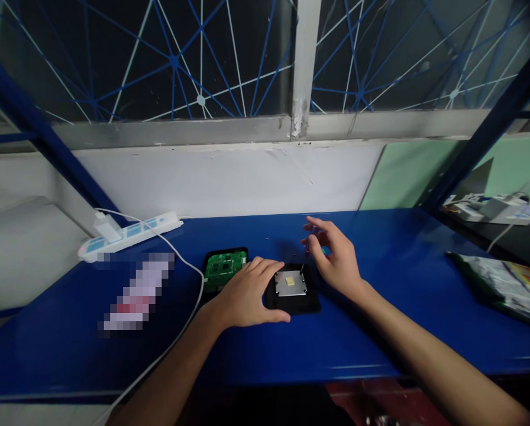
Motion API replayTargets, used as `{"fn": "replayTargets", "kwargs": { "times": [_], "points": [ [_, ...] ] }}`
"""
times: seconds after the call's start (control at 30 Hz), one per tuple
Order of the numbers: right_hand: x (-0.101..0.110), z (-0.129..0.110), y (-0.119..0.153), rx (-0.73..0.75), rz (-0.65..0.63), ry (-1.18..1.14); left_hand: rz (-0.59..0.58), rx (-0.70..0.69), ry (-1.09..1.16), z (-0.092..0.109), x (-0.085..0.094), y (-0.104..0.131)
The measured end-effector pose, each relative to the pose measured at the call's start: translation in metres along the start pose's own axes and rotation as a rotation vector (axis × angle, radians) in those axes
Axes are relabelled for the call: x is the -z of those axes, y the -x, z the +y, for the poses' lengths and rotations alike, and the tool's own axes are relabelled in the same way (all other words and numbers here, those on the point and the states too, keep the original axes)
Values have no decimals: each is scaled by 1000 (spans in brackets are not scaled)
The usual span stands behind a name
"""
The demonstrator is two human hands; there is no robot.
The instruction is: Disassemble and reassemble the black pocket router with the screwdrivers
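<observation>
A black square housing (295, 306) lies on the blue table, with a silver metal plate (283, 286) on it that bears a small pale yellow pad (290, 281). Against the housing's left side rests my left hand (246, 294), thumb and fingers spread. My right hand (337, 258) pinches a thin screwdriver (309, 242), which stands nearly upright with its tip at the plate's upper right corner. Left of the housing, a green circuit board (223, 269) sits in a second black shell, partly hidden behind my left hand.
A white power strip (132, 235) with a plugged-in adapter stands at the back left. Its white cable (198, 272) curves past my left arm. A blurred-out item (141, 290) lies left, and a glossy package (509, 284) lies at the right edge.
</observation>
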State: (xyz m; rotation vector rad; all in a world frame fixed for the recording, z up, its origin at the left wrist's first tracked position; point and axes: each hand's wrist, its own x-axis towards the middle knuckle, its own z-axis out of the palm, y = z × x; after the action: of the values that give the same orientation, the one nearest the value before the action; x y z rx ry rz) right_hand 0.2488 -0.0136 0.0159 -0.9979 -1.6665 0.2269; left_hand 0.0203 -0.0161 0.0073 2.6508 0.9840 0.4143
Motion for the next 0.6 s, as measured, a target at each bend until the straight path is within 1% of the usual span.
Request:
{"fn": "replayTargets", "kwargs": {
  "times": [0.23,0.4,0.6],
  "points": [
    [-1,0,1,29,-7,3,4,0,-10,-1,-2,-1],
    [1,0,1,10,-28,-19,-4,0,-25,-2,-2,0],
    [1,1,0,92,20,71,0,-4,-35,-2,-2,0]
  ]
}}
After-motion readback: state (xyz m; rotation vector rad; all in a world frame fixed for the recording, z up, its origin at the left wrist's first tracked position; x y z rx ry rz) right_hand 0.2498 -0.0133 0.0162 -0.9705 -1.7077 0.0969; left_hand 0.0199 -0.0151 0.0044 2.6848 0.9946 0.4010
